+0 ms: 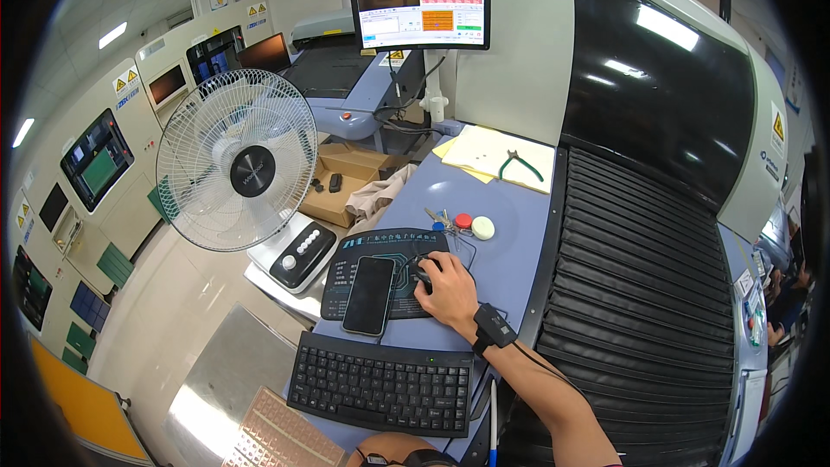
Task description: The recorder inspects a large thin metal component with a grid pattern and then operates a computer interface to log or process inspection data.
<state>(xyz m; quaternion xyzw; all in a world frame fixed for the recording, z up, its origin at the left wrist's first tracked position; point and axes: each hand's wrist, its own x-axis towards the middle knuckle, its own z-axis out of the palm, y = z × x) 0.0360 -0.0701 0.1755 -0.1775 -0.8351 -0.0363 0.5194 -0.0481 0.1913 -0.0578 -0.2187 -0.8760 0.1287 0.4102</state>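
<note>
Beside the blue-grey tabletop [517,268], an open cardboard box [327,207] holds small black pieces [335,182]. The right grip [448,287] curls over a black mouse [420,271] on the tabletop's dark mat [347,261]; I cannot tell whether the left grip [393,446] closes.

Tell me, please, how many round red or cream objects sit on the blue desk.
2: the red object lies beyond the right hand, the cream object just right of the red one. The hand may hide others.
</note>
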